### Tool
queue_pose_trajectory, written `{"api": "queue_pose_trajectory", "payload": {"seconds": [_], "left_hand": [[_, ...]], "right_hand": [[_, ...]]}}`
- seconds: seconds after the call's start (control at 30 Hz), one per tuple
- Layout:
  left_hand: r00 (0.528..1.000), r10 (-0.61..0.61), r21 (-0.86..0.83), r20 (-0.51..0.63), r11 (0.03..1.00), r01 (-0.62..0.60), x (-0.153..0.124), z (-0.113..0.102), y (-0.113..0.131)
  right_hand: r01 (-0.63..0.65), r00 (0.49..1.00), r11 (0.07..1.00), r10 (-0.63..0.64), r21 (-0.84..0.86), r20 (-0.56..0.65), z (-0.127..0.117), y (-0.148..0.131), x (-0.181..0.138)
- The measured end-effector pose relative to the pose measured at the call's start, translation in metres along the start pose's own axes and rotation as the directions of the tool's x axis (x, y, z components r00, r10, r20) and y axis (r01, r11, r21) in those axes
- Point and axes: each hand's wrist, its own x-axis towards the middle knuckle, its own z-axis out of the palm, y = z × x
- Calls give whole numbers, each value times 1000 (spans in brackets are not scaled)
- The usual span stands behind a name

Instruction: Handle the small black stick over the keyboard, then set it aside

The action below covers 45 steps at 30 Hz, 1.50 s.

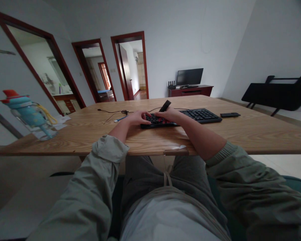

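Observation:
A black keyboard lies on the wooden table, its left part with reddish keys under my hands. My left hand rests on the keyboard's left end, fingers curled loosely onto the keys. My right hand sits over the middle keys and grips a slim black tool that sticks up and away from me. What the tool's tip touches is hidden by the fingers.
A black phone lies right of the keyboard. A thin black cable and a blue pen lie to the left. A blue water bottle with a red cap stands at the table's left corner. A black folded frame stands far right.

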Motion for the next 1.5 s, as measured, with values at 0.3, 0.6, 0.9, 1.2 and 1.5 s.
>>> {"api": "queue_pose_trajectory", "payload": {"seconds": [0.3, 0.6, 0.9, 1.2, 1.5], "left_hand": [[1000, -2, -60, 31, 998, 4, 1, -2, -3], [998, 51, -38, 23, 998, -50, 1, -2, -2], [996, 71, -83, -56, 994, -76, -2, 0, 0], [993, 118, -7, 1, 993, -118, -3, 3, 4], [987, 159, 106, 8, 982, -159, -3, 5, 9]], "right_hand": [[168, 985, 972, -160, -165, 62, -2, -9, -1], [147, 989, 989, -148, -28, -22, -3, -13, -7], [-9, 997, 996, 17, 94, -80, 10, 7, 8], [59, 994, 998, -56, 32, -94, 9, 10, 10], [101, 991, 995, -102, -24, -83, 7, 1, 2]]}}
